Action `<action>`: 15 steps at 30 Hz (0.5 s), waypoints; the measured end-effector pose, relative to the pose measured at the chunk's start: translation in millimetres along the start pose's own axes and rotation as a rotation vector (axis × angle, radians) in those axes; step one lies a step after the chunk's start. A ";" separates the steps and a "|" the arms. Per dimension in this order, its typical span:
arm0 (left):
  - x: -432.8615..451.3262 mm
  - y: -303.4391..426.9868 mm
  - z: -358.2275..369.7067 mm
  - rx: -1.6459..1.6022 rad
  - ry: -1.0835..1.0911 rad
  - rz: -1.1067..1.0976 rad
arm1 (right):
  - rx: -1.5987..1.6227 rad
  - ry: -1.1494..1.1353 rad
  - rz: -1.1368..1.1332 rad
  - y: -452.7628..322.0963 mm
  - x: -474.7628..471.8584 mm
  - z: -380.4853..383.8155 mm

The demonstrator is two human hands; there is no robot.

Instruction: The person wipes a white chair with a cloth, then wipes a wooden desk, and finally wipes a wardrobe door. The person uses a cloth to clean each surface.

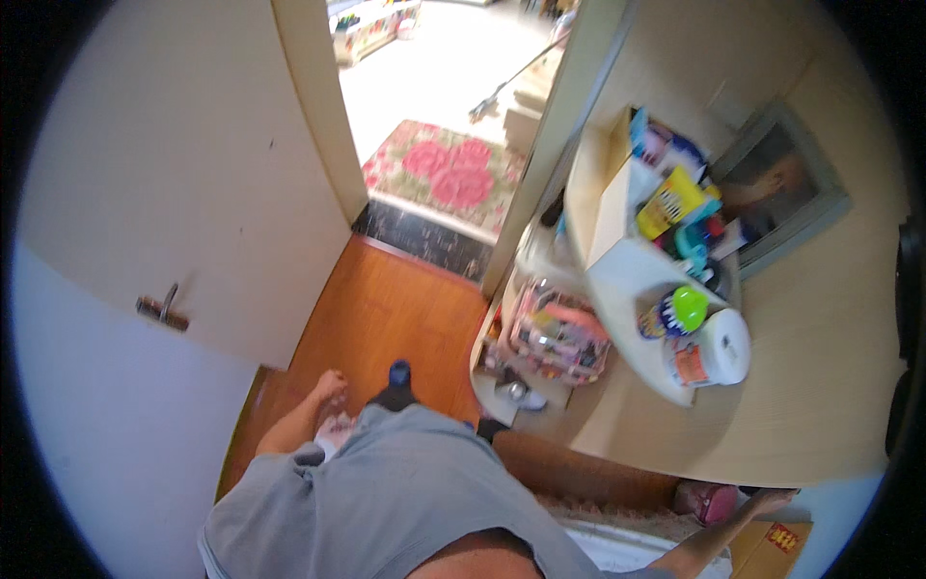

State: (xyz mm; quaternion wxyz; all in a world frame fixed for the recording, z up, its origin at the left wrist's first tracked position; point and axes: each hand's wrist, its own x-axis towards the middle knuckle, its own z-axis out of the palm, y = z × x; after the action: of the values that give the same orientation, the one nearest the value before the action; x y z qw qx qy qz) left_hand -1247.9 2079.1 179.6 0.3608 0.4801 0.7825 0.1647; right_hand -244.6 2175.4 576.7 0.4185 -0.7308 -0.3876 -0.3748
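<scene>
My left hand hangs low at the left, over the wooden floor, its fingers curled. Right under it is a pale, partly see-through item with pink and white in it, seemingly in its grip; blur hides what it is. Far to the right, my right hand reaches out by the lower edge of a light wood cabinet. Next to its fingers shows a dark thing, and whether the hand holds it is unclear. A pink rounded object and a cardboard box lie near that arm.
Ahead is a doorway with a dark threshold and a rose-patterned mat. A white door with a handle stands left. Cabinet shelves hold a yellow tube, a white tub and a pink clear case. A picture frame leans behind.
</scene>
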 end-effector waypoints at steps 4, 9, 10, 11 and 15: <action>-31.4 7.0 13.3 -0.311 -0.080 -0.307 | -0.035 0.006 -0.009 -5.3 7.5 -3.5; -69.7 -19.8 17.2 -0.452 -0.099 -0.430 | 0.003 -0.009 -0.012 -38.9 -23.3 -1.5; -75.6 -24.4 16.1 -0.457 -0.105 -0.446 | 0.024 -0.018 -0.015 -54.9 -43.8 -4.1; -85.2 -23.1 16.2 -0.466 -0.112 -0.472 | 0.039 -0.043 -0.026 -72.7 -67.7 -8.2; -79.8 -34.8 1.2 -0.323 -0.089 -0.509 | 0.107 -0.418 0.116 -127.9 -229.3 -48.7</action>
State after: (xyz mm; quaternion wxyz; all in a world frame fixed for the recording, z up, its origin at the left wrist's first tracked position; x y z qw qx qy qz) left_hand -1246.9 1992.7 190.2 0.4962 0.2118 0.8247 0.1700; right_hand -464.0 2118.1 435.7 0.3880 -0.7905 -0.4425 -0.1696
